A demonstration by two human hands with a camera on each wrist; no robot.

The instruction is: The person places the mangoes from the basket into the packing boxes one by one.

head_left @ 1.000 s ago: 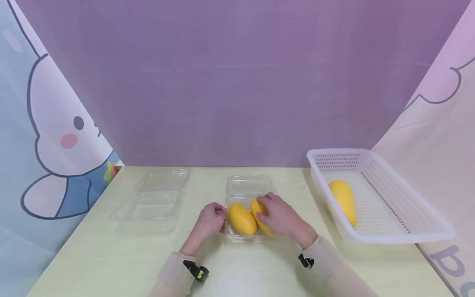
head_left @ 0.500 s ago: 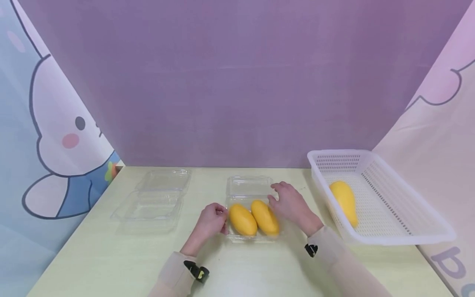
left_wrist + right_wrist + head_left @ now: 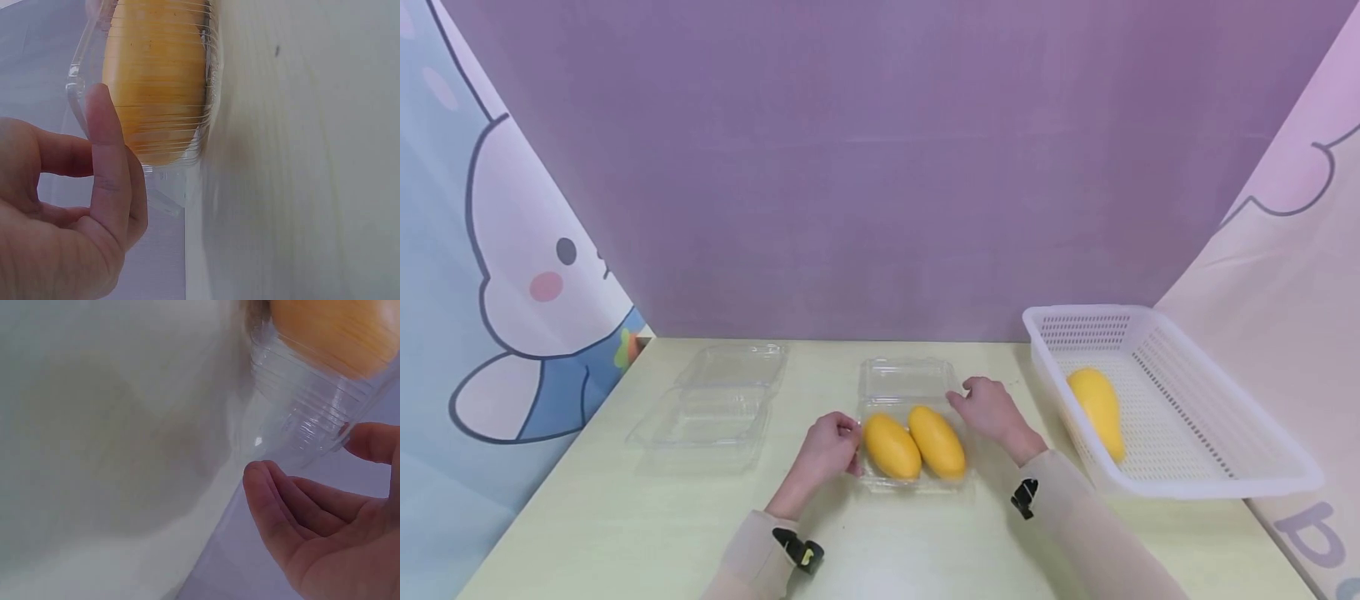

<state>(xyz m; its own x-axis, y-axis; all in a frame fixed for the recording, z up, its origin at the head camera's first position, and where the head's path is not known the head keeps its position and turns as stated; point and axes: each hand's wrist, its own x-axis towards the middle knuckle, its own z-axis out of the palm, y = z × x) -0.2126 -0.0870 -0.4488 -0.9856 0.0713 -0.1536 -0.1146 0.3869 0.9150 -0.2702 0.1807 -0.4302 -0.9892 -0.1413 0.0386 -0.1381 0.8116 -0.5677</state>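
Two yellow mangoes lie side by side, a left mango [image 3: 891,446] and a right mango [image 3: 937,442], in the base of a clear plastic clamshell container [image 3: 880,406]. Its lid [image 3: 907,379] is folded back flat, away from the person. My left hand [image 3: 827,448] pinches the container's left rim. In the left wrist view, a mango [image 3: 156,75] shows through the ribbed wall beside the fingers. My right hand [image 3: 994,414] is at the container's right side near the hinge. The right wrist view has its thumb [image 3: 370,442] at the rim, with the other fingers apart from it.
A second clear clamshell container [image 3: 700,421] stands unfolded on the table at the left. At the right, a white perforated basket [image 3: 1217,485] holds one more mango [image 3: 1095,412]. A purple backdrop [image 3: 880,208] rises behind the table's far edge.
My right hand has let go of the right mango and moved right to the container's side. The left hand has kept its place at the left rim.
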